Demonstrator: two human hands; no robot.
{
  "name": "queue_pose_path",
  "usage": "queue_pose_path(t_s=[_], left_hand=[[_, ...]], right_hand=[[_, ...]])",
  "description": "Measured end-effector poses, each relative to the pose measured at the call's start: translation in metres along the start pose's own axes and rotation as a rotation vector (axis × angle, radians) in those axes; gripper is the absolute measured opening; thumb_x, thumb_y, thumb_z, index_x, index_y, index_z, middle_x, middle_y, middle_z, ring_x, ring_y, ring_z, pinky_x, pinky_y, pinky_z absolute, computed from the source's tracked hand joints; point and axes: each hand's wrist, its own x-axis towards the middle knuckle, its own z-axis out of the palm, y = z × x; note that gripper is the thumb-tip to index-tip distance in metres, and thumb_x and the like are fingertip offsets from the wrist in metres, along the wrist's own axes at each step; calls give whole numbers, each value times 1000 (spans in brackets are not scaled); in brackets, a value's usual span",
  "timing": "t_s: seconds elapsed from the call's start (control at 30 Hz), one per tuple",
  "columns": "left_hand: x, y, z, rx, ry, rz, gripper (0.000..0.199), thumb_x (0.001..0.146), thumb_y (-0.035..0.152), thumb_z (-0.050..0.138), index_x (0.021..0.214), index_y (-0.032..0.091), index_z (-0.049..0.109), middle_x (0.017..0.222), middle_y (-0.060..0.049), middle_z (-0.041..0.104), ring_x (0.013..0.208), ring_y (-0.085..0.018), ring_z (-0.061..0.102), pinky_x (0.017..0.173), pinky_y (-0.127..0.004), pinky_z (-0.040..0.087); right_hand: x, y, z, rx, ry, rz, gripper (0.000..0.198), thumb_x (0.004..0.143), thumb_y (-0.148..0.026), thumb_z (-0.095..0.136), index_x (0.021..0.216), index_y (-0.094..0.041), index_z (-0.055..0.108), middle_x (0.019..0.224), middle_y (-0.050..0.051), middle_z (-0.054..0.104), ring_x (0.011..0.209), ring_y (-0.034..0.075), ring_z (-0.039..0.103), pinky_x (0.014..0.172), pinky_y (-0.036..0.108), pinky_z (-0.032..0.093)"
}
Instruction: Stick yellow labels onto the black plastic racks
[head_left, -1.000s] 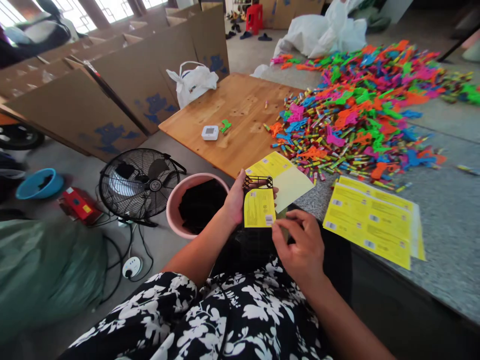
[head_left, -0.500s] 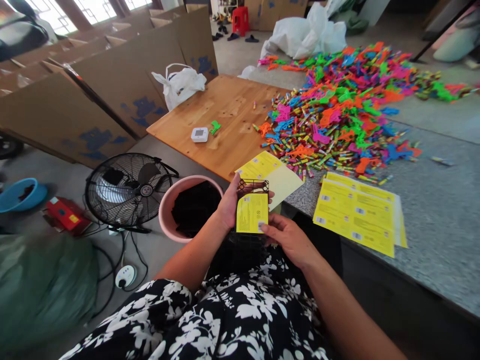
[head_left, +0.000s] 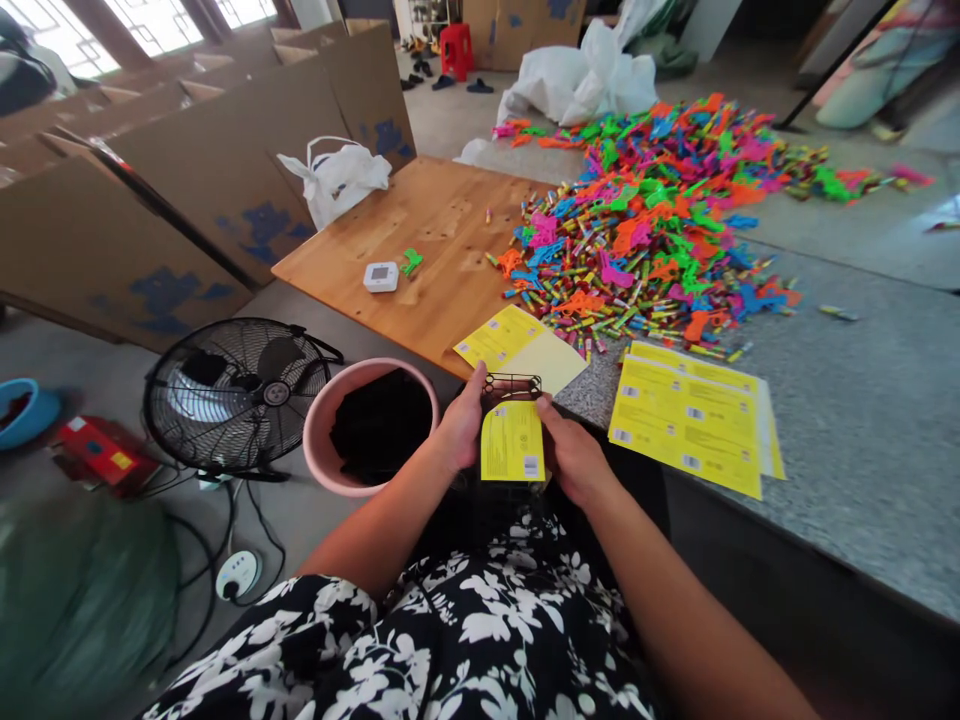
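Observation:
In front of my lap I hold a black openwork plastic rack (head_left: 514, 380), with ring-shaped openings along its far edge. A yellow printed label (head_left: 512, 442) with a barcode lies over its face. My left hand (head_left: 461, 428) is closed round the rack's left side, thumb along the edge. My right hand (head_left: 571, 450) grips the right side, its thumb at the label's upper right corner. Most of the fingers are hidden behind the rack. Just beyond lies a partly used yellow label sheet (head_left: 510, 335), showing bare pale backing.
Yellow label sheets (head_left: 686, 415) lie right on the grey tabletop (head_left: 847, 430). Behind them is a heap of colourful toy guns and small tubes (head_left: 637, 230). A pink tub (head_left: 319, 440) of black pieces and a fan (head_left: 240, 395) stand left. A white timer (head_left: 381, 277) rests on the wooden board (head_left: 442, 225).
My right hand has moved up from the label's lower right corner to the upper right side of the rack. My left hand still holds the left side. The view has shifted slightly.

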Motion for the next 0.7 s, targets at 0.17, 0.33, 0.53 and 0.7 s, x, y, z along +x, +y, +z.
queue_pose_path(t_s=[0.17,0.33,0.53,0.7], left_hand=[[-2,-5,-8,47,-133,152,64,84,64,73,123,13,72,120,-20,76,113,-36,73,99,-47,56],[-8,-10,-13,257,-171,173,68,65,18,94,129,19,70,120,-13,77,103,-28,76,92,-36,58],[2,-22,-4,199,-44,127,45,98,50,61,113,10,76,109,-18,79,96,-26,76,88,-35,59],[10,-16,-11,312,-122,146,81,93,80,40,111,10,75,108,-21,78,93,-32,76,86,-44,60]], right_hand=[[-14,13,5,-56,-76,-83,62,76,-71,79,114,-22,76,93,6,81,76,27,75,56,33,57],[-23,11,3,-26,-79,-158,56,82,-67,76,118,-24,75,95,5,80,86,27,76,71,35,61],[-35,12,7,-110,-12,-201,60,82,-74,71,112,-23,77,90,6,80,78,26,75,65,36,60],[-64,13,-37,-271,292,-343,60,85,-76,65,102,-20,78,82,9,78,71,27,73,57,36,58]])
